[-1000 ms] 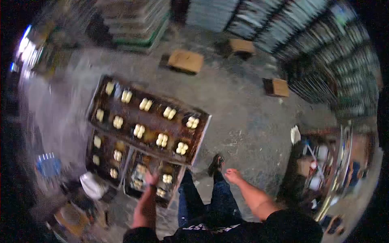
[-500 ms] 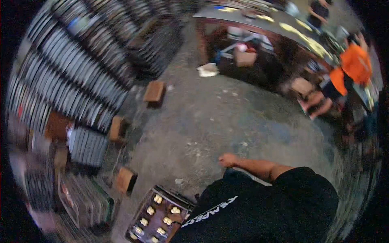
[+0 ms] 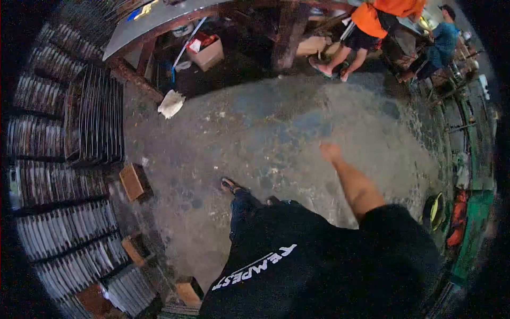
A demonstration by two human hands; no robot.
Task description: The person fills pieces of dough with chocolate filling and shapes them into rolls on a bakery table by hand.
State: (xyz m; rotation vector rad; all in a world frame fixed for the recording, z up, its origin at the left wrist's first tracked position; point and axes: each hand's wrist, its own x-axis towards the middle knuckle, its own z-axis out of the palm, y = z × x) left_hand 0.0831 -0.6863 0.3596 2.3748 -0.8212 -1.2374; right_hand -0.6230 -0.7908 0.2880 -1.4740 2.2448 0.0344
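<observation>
My right hand [image 3: 330, 152] swings out over the concrete floor [image 3: 255, 133], at the end of a bare forearm. It is slightly blurred; the fingers look curled in and nothing shows in them. No object is within its reach. My left hand is out of sight, hidden behind or beyond my black T-shirt [image 3: 319, 260]. Below the shirt one foot in a sandal [image 3: 229, 183] steps forward on the floor.
Stacked metal trays [image 3: 64, 228] line the left side, with wooden blocks [image 3: 134, 182] along their foot. A long worktable [image 3: 191, 9] spans the back, a cardboard box [image 3: 206, 54] under it. Two people, in orange [image 3: 366, 21] and blue [image 3: 443, 45], are at the back right.
My view has turned right and I have moved forward. The dark tray with pale dough pieces beside my body has left the view. My right arm has swung outward.
</observation>
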